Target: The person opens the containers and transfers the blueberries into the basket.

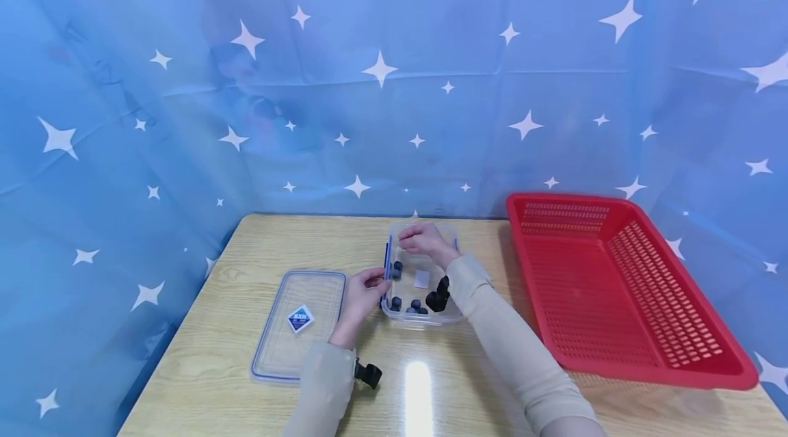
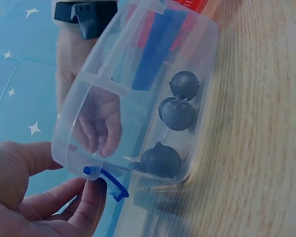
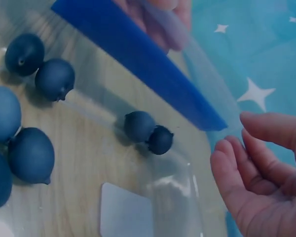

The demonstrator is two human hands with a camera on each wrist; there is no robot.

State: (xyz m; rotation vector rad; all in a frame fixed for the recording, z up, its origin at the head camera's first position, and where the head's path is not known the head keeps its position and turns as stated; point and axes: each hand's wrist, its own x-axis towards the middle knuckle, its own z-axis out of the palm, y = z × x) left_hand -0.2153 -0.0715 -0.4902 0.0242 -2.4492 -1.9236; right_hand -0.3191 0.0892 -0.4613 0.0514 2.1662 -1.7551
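Observation:
A clear plastic box [image 1: 415,321] with blue side latches [image 2: 160,49] stands on the table, holding several dark blue round fruits that look like blueberries [image 3: 30,155]. My left hand [image 1: 362,295] grips its left wall, thumb at the rim and fingertips outside, below a latch, in the left wrist view. Over the far part of the box is my right hand [image 1: 425,242], its fingers loosely bent. In the right wrist view, a gap shows between that hand's thumb [image 3: 271,128] and fingers, with nothing held.
A pale square patch [image 1: 421,278] shows on the box floor. Left of the box, a clear lid [image 1: 283,355] with a blue seal and diamond label lies flat. To the right stands a large red basket [image 1: 597,293]. A starry blue cloth [image 1: 382,115] hangs behind the table.

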